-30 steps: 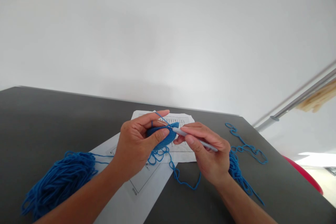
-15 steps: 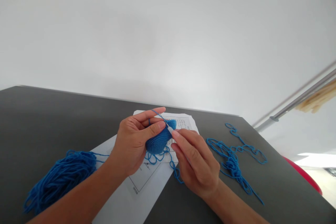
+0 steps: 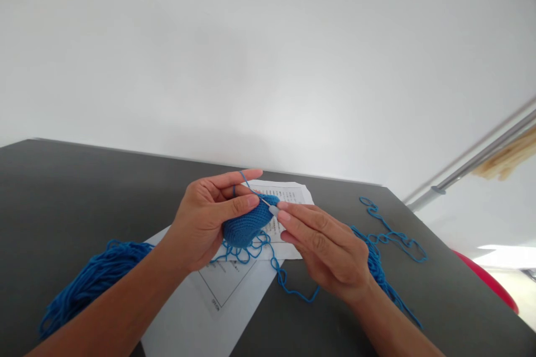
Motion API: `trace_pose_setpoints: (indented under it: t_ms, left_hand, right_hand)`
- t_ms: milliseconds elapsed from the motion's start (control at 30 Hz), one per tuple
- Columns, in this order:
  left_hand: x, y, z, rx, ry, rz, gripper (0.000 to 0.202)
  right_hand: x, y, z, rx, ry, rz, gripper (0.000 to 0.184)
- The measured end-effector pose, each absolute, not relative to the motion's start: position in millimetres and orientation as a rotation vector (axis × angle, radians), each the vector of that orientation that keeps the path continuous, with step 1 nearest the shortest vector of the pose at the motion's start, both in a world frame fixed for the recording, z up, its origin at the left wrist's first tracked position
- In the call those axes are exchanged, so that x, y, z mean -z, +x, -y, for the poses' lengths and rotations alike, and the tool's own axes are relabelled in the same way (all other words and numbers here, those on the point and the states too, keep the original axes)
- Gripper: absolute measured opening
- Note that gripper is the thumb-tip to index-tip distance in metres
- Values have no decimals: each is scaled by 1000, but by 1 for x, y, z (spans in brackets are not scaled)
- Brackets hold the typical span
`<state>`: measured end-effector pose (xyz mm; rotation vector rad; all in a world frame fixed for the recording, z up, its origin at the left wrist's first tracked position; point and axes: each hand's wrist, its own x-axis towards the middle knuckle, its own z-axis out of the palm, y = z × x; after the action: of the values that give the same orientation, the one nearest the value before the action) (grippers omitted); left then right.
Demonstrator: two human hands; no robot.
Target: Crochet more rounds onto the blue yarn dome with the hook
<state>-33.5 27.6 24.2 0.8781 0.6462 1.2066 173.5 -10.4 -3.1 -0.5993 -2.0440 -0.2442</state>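
Note:
My left hand (image 3: 205, 215) pinches a blue crocheted piece (image 3: 247, 224), thumb pressed on its upper edge. Its index finger stretches out with a strand of blue yarn (image 3: 246, 181) looped over it and running down to the work. In my right hand (image 3: 330, 245) is a crochet hook (image 3: 273, 210) with a pale grey handle, held between thumb and fingers. The hook's thin metal shaft points left into the top edge of the piece; its very tip is hidden at the stitches. Loose loops of yarn hang beneath the crocheted piece.
Printed paper sheets (image 3: 196, 318) lie under my hands on the dark table (image 3: 96, 189). A blue yarn skein (image 3: 92, 281) rests at left, partly behind my forearm. Tangled blue yarn (image 3: 379, 270) spreads at right. Behind is a white wall (image 3: 268, 67); a metal rail (image 3: 481, 156) runs at right.
My right hand has shifted right and flattened its angle, with the hook now lying more level. The left hand and crocheted piece have moved slightly left.

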Motion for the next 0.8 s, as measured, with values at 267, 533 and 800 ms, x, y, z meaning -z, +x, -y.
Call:
trace_pose_setpoints:
  t_ms: [267,533,800]
  left_hand:
    - [-16,-38,-38,-1206,1081,-798,47]
    - [-11,-44,-43,-1198,1335,-944,44]
    - [-13,-46,-46,-1170,1614,-999,12]
  right_hand:
    - [1,180,3,230,-576,2093,58]
    - [-2,186,6,256,-594,2199,60]
    - [-10,192,7,140,-571,2239,58]
